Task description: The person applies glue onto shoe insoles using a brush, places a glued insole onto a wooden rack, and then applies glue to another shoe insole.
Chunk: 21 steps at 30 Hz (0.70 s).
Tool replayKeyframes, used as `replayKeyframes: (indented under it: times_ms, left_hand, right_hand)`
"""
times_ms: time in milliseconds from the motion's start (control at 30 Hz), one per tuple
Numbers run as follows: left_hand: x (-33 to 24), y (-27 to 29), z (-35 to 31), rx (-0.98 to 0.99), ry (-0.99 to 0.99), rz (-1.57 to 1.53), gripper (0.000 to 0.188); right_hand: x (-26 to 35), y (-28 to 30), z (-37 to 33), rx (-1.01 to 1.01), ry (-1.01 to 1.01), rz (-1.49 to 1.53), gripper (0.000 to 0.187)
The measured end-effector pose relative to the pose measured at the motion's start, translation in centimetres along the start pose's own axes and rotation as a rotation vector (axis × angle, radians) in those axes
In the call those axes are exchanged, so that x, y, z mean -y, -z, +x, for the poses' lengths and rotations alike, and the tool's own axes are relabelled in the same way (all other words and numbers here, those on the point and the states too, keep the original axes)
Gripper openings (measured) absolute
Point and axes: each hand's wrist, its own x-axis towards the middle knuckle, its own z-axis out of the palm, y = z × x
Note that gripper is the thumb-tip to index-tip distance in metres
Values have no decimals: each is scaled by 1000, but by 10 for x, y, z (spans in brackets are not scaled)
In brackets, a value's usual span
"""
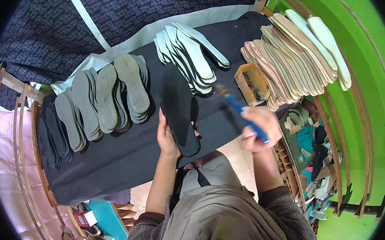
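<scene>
My left hand (168, 136) grips a black shoe insole (175, 105) near its lower end, fingers behind it and thumb along its left edge. The insole is tilted up over the black-covered table. In my right hand (263, 130) is a blue-handled brush (242, 111), its bristles pointing away from me, to the left. Those bristles are near an open rectangular container (252, 85) smeared with yellowish-brown stuff, and apart from the insole. White insoles (190, 53) lie in an overlapping row just beyond the black one.
Grey insoles (107, 98) and black insoles (51, 130) lie in overlapping stacks on the table's left. Many beige insole pieces (290, 60) fan out at the far right. A wooden rack and a heap of scraps (309, 141) stand beyond the table's right edge, by a green wall (376, 52).
</scene>
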Motion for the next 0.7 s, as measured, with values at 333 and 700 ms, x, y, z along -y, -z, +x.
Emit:
replayKeyframes:
  times_ms: [333, 700]
  left_hand:
    - [-2, -3, 1, 39, -5, -158, 40]
    - [1, -8, 1, 89, -10, -180, 40]
  right_hand:
    - [-63, 26, -10, 99, -349, -354, 10]
    - [-87, 25, -26, 134, -416, -360, 10]
